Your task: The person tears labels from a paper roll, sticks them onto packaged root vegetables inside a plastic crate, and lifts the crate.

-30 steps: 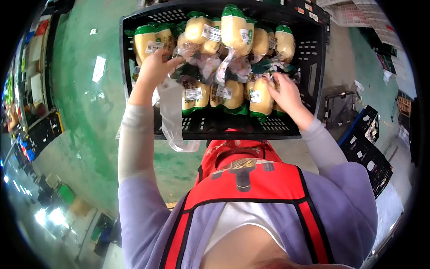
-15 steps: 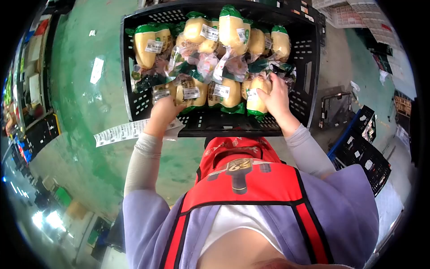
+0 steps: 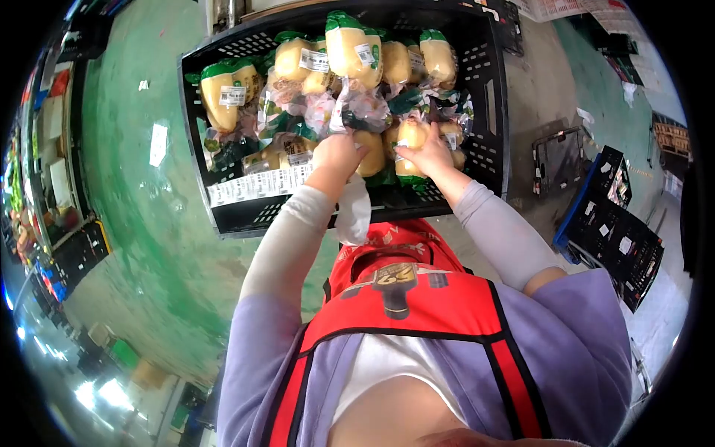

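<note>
A black plastic crate [image 3: 495,112] holds several clear, green-ended bags of pale yellow root vegetables, many with white barcode stickers. My left hand [image 3: 337,158] is closed on a strip of printed labels [image 3: 261,183] over the crate's near row. The strip stretches left across the crate's front, and a white paper end [image 3: 354,212] hangs below the hand. With fingers and thumb around it, my right hand [image 3: 433,155] grips a bagged root vegetable [image 3: 412,134] at the near right. Another bagged root vegetable [image 3: 370,154] sits between the hands, partly hidden by the left one.
Black crates [image 3: 614,242] stand at the right, near a dark folded crate [image 3: 558,160] on the floor. A white paper [image 3: 158,145] lies on the green floor [image 3: 123,194] at the left. Shelving [image 3: 59,156] lines the far left.
My left hand has moved right along the near row, bringing the label strip across the crate's front. My right hand keeps its grip on the bag. The crate appears shifted left in view.
</note>
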Tool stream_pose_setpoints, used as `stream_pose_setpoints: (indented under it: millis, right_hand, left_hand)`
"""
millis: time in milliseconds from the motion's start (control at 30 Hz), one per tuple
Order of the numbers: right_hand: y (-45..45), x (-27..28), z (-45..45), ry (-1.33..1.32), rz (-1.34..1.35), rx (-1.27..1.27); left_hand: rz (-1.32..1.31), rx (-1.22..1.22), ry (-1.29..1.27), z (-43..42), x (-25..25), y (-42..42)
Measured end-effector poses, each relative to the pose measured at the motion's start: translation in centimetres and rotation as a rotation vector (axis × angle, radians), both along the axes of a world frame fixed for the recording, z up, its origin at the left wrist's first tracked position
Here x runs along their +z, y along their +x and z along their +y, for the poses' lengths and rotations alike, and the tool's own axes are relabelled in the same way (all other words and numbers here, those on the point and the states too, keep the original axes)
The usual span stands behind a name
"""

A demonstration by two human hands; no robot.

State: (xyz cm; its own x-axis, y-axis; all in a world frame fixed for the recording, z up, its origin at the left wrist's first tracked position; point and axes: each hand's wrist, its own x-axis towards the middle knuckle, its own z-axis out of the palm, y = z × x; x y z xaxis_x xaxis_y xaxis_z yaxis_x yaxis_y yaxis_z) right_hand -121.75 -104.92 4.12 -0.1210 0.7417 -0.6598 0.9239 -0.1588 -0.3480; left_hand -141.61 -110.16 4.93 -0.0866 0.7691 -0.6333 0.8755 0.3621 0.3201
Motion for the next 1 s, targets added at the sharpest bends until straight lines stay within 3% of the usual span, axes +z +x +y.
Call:
stream_pose_setpoints:
  millis: [200,267,467,533,600,667,800,833,933,1000]
  right_hand:
    - [-0.3,-0.2,-0.3,0.017,0.029,-0.082]
    - [-0.3,0.1,-0.3,0.043,0.046,-0.049]
    - [0.2,0.0,0.2,-0.033,0.133,-0.156]
    - [0.5,-0.3,0.1,-0.074,0.18,-0.177]
    - [0.4,-0.4,0.0,-0.062,0.188,-0.181]
    - [0.4,-0.4,0.0,-0.097,0.206,-0.193]
    - [-0.1,-2.4,-0.9,0.007,0.163,-0.149]
    - [-0.6,-1.1,-0.5,-0.102,0.149,-0.167]
    - [-1.0,-2.0,-1.1,0.002,0.12,-0.12]
    - [-0.6,-1.9,-0.6,-0.062,0.172,-0.132]
  left_hand:
    - [0.001,0.162,-0.058,1.9,-2.0,3.1]
    - [0.119,0.193,-0.079,2.2,-2.6,4.0]
    - [0.235,0.051,-0.196,2.8,-4.9,4.1]
    - [0.139,0.266,-0.26,2.5,-3.3,3.9]
    - [0.215,0.058,-0.199,1.6,-6.4,2.5]
    - [-0.08,0.418,-0.207,0.9,-4.6,2.0]
    - [0.053,0.27,-0.004,-0.3,-3.2,0.7]
    - [0.067,0.285,-0.044,0.1,-2.8,0.8]
    - [0.097,0.238,-0.028,0.1,-2.8,0.4]
    - [0.097,0.248,-0.038,-0.3,-2.3,0.4]
